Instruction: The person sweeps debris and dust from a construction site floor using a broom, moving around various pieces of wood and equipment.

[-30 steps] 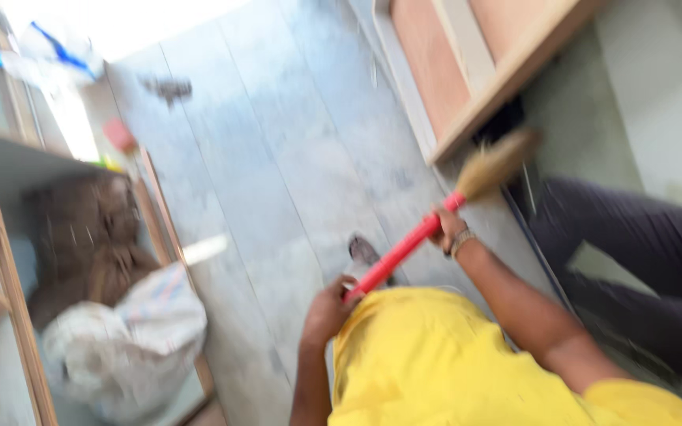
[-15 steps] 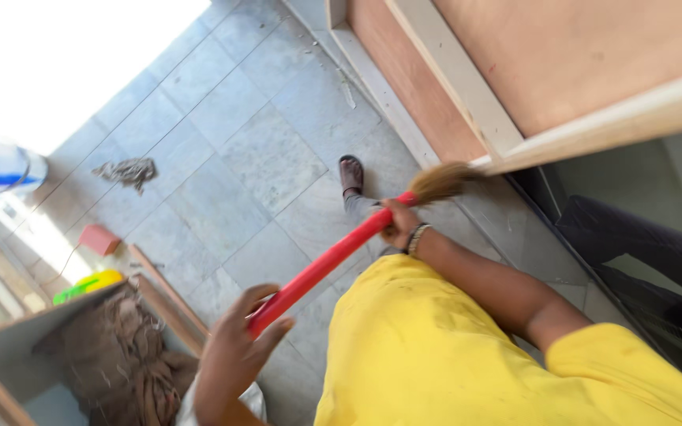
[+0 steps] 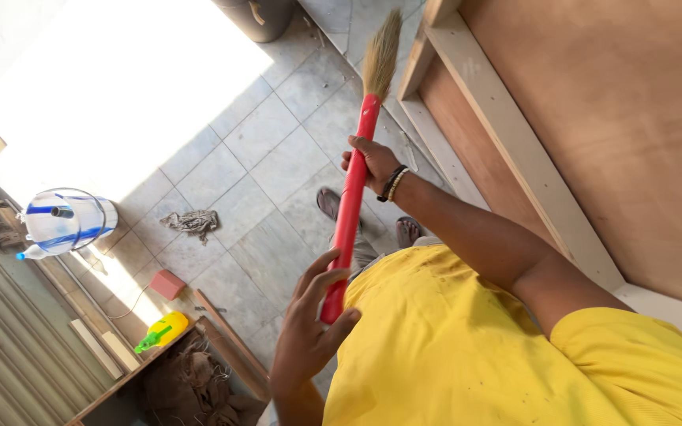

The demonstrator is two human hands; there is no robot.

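2 bare hands shared 1 long red-handled broom with straw-coloured bristles (image 3: 354,181), held upright over the grey tiled floor (image 3: 262,158), its bristle end near the pale wooden frame of a brown plywood panel (image 3: 515,150). The right hand (image 3: 374,164), wearing beaded bracelets, had its fingers wrapped tightly round the upper handle. The left hand (image 3: 309,331) met the handle's lower end with fingers spread, palm touching, not clamped. Judging by this, sweeping was mid-stroke; a further stroke would call for the left fingers to press together round the handle.
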